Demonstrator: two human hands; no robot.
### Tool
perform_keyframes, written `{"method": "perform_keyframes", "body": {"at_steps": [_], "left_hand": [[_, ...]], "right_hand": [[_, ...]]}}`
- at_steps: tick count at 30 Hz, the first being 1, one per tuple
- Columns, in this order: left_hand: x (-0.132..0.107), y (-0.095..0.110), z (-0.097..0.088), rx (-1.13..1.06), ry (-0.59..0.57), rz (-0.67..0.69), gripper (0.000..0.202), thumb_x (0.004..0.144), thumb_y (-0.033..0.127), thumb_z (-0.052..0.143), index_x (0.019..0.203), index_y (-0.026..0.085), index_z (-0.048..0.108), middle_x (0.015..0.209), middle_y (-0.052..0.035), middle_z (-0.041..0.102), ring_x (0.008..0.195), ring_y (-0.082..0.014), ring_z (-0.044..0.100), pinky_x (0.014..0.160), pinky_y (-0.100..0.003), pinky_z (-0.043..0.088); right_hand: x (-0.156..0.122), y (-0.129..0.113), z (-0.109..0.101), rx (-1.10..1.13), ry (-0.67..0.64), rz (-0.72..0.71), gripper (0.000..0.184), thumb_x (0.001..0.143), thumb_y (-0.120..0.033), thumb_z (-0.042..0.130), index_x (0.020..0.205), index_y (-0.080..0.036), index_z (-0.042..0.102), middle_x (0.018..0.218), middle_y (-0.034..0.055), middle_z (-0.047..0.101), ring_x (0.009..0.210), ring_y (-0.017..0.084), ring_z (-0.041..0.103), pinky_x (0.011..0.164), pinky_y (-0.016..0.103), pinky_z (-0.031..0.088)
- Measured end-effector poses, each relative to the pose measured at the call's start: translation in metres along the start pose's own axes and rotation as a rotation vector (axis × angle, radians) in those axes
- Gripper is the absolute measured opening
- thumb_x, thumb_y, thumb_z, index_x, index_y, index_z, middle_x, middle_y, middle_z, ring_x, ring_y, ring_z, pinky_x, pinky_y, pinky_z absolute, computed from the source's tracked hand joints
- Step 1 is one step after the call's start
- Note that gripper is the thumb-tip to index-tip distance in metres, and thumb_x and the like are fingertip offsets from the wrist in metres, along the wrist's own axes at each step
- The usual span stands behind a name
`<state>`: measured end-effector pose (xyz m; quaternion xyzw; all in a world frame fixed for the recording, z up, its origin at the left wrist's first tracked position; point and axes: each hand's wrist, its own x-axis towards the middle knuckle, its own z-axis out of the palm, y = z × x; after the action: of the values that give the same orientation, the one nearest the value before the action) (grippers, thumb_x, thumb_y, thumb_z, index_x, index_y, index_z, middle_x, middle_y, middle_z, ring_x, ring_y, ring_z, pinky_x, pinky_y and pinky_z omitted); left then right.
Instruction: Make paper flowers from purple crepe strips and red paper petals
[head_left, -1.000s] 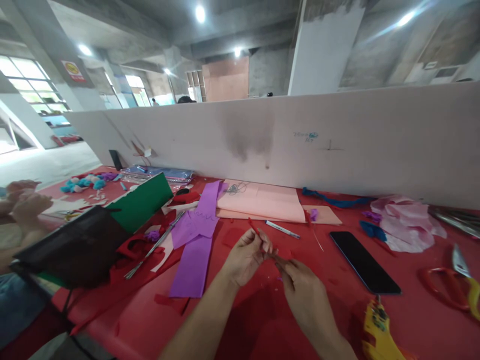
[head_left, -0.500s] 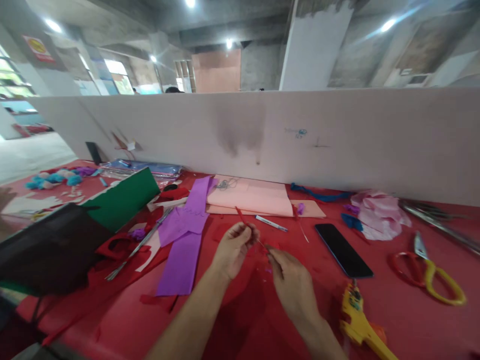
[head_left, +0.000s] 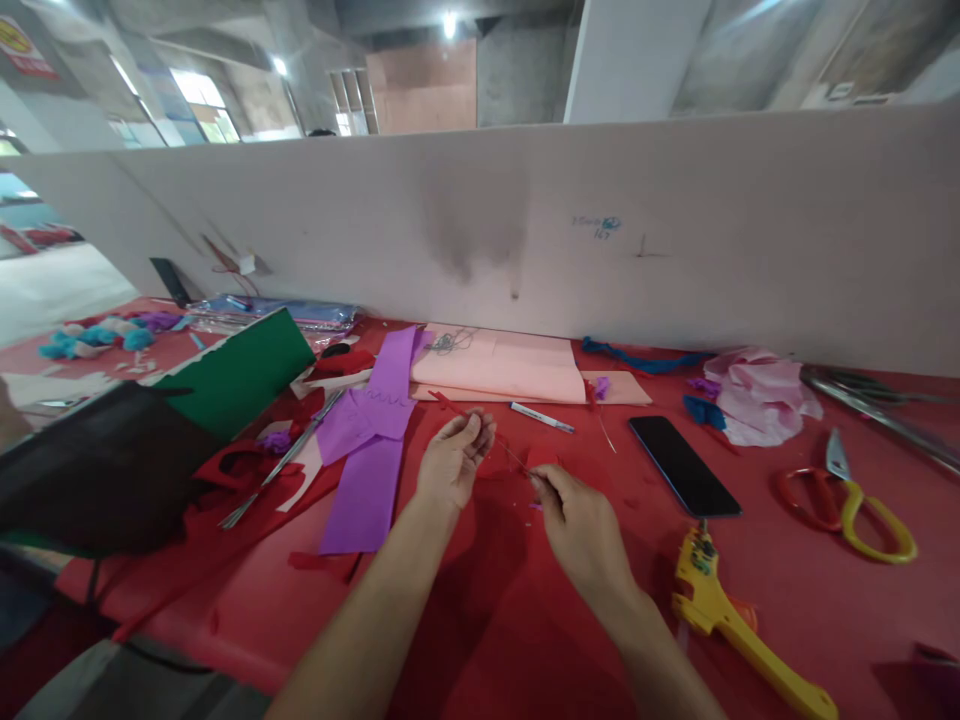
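My left hand (head_left: 452, 462) is closed in a pinch above the red tabletop, gripping a narrow red strip (head_left: 442, 401) whose end sticks out past the fingertips to the upper left. A thin wire (head_left: 513, 457) stretches from there across to my right hand (head_left: 583, 525), whose thumb and fingers pinch its other end. Whether the strip is wrapped on the wire inside my left fingers is hidden. Just beyond the hands lie a white marker pen (head_left: 541, 417) and a folded pale pink sheet (head_left: 502, 365). Purple pieces (head_left: 364, 500) lie left of my left hand.
Right of my hands are a black phone (head_left: 684, 465), a yellow glue gun (head_left: 739, 620) and scissors (head_left: 847, 510). Crumpled pink material (head_left: 765, 395) lies farther back. On the left, wire stems (head_left: 281, 460) lie near a green board (head_left: 240, 375) and a dark bag (head_left: 97, 470). A white partition (head_left: 337, 230) stands behind.
My hands have drawn slightly apart, showing more wire between them. The red strip's end now points farther left. The head view has tipped downward.
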<state>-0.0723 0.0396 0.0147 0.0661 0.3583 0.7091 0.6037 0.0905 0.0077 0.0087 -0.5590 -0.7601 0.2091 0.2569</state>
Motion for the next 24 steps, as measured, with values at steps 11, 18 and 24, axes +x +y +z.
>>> {"method": "perform_keyframes", "body": {"at_steps": [11,18,24], "left_hand": [[0.015,0.011,-0.011,-0.086,0.092,-0.013,0.014,0.083,0.005,0.062,0.078,0.016,0.068,0.072,-0.0002,0.07,0.065,-0.0084,0.066,0.065,-0.02,0.05],[0.02,0.014,-0.013,-0.077,0.165,0.01,0.016,0.085,0.005,0.06,0.076,0.016,0.066,0.068,0.0005,0.069,0.062,-0.0078,0.066,0.063,-0.019,0.051],[0.016,0.021,-0.011,0.004,0.216,0.026,0.022,0.09,0.007,0.055,0.071,0.017,0.063,0.06,0.0042,0.065,0.056,-0.0044,0.063,0.06,-0.015,0.051]], "right_hand": [[0.001,-0.002,-0.002,0.277,-0.141,0.039,0.025,0.089,-0.029,0.04,0.094,-0.021,0.064,0.069,0.0016,0.069,0.064,0.018,0.065,0.061,0.026,0.044],[0.002,-0.003,-0.004,0.144,-0.131,0.041,0.028,0.093,-0.032,0.04,0.083,-0.021,0.063,0.062,0.0008,0.066,0.058,0.016,0.061,0.054,0.024,0.037],[0.0,-0.008,-0.006,-0.233,-0.068,0.049,0.025,0.097,-0.027,0.04,0.093,-0.022,0.064,0.077,0.0053,0.073,0.069,0.02,0.069,0.055,0.025,0.033]]}}
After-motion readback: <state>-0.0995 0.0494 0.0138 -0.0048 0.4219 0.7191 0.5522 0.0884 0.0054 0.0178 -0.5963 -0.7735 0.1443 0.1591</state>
